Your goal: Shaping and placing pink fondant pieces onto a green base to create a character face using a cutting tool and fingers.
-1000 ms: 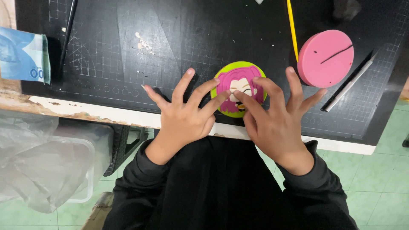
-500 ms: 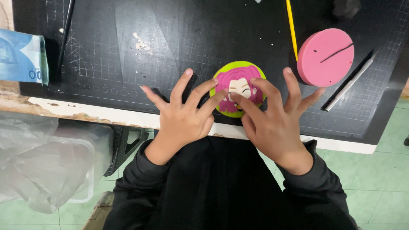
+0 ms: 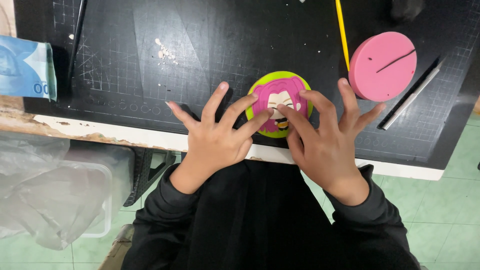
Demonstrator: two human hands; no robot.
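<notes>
Near the worktop's front edge, a lime-green foam disc (image 3: 278, 104) bearing a pink-haired figure is pressed by the spread fingertips of the left hand (image 3: 218, 137) and right hand (image 3: 320, 140). Toward the right edge lies a pink foam disc (image 3: 383, 66); at the left edge, a blue packet (image 3: 22, 69).

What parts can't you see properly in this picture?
Head view only:
- Green disc with a pink-haired figure: its lower part is hidden by fingertips of the left hand and right hand.
- Yellow stick: cut off by the top edge.
- Pale crumbs: too small to identify.
- Blue packet: cut off at the left edge.
</notes>
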